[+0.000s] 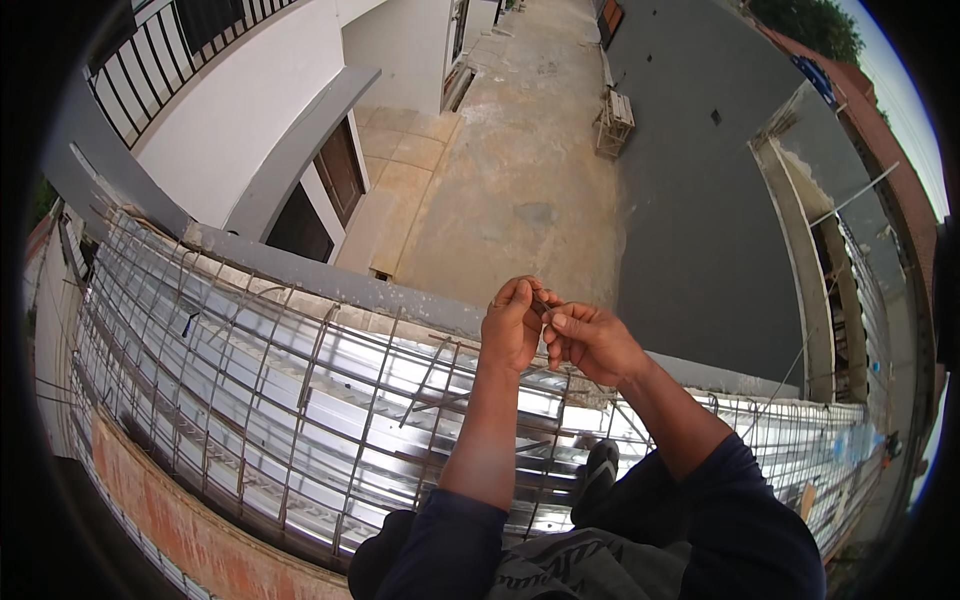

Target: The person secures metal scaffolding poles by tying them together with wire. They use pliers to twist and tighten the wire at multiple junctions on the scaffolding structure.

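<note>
My left hand (512,325) and my right hand (592,342) meet in front of me, above the inner edge of the rebar mesh (369,430). Fingertips of both are pinched around a small, thin, dark strand (541,306). Most of it is hidden by the fingers, so whether it is wire cannot be told. Beneath my forearms the mesh lies over shiny corrugated metal sheeting (345,388). A few short loose-looking bars (425,380) cross the grid left of my left wrist.
A dark shoe (600,468) rests on the mesh below my right forearm. Past the grey ledge (400,298) the surface drops to a concrete yard (520,150) with a small wooden bench (614,122). A rusty-coloured board (190,500) runs along the near left; a clear bottle (855,443) stands far right.
</note>
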A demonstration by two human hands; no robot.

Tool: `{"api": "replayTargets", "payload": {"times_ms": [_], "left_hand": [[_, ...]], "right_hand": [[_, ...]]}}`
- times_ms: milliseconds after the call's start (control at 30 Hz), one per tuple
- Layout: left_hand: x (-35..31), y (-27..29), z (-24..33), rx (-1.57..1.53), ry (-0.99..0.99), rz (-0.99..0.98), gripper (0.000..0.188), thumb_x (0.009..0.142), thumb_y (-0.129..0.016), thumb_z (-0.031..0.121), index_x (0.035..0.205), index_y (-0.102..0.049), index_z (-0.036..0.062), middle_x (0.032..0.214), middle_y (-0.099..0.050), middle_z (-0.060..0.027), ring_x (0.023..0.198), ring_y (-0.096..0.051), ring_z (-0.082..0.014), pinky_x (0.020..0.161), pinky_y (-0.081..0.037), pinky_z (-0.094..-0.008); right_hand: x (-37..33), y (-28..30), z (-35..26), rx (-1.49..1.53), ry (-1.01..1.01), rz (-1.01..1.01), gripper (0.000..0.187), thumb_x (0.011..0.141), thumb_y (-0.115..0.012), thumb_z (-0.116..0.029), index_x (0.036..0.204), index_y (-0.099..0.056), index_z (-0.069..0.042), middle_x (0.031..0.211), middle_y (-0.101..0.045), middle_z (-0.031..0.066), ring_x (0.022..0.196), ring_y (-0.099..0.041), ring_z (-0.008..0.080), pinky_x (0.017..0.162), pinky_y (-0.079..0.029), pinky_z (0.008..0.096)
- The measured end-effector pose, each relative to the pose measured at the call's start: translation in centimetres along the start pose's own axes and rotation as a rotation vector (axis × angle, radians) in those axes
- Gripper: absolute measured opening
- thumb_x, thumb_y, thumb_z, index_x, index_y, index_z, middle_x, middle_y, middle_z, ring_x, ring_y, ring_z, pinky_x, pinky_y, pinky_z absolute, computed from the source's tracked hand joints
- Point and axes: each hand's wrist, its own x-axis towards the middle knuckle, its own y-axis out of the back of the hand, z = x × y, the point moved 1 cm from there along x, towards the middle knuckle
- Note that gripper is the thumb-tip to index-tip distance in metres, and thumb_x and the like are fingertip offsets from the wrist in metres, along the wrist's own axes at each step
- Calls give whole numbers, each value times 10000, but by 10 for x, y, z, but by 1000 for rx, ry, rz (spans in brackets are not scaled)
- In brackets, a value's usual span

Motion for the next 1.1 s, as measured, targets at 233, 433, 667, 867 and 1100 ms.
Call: {"api": "replayTargets", "payload": {"times_ms": [233,433,667,867,1100], "left_hand": [[-1,-8,1,-56,-59,-116,158,940,-536,192,905,-571,42,800,-573,-52,764,-574,-169,874,-497,-369],[-3,-12,3,276,-57,-95,164,946,-527,167,860,-577,36,754,-549,-32,751,-551,-145,907,-465,-362],[-6,-17,9,792,3,-35,154,946,-522,145,905,-591,13,784,-548,-26,789,-539,-131,862,-444,-299],[-1,-13,6,423,-31,-4,170,957,-509,168,871,-578,39,776,-530,-9,821,-539,-139,895,-452,-346],[-1,-9,15,117,-92,-227,193,961,-501,227,878,-555,62,777,-533,-14,826,-557,-171,955,-440,-453]], "right_hand": [[-2,-5,-2,-95,46,-16,142,867,-658,-160,851,-604,-29,770,-589,55,658,-584,142,650,-524,343],[-3,7,-4,-363,52,92,156,849,-673,-144,819,-618,-2,722,-587,55,641,-579,134,632,-521,298],[-1,13,-2,-667,41,192,153,874,-646,-128,794,-603,-5,702,-579,46,611,-546,117,639,-540,318],[-5,8,-4,-328,-37,59,222,910,-596,-189,946,-596,30,751,-595,70,658,-587,151,639,-523,330],[-10,8,-5,2,-134,-139,300,965,-490,-262,1022,-584,18,775,-606,80,664,-598,206,684,-510,385]]}}
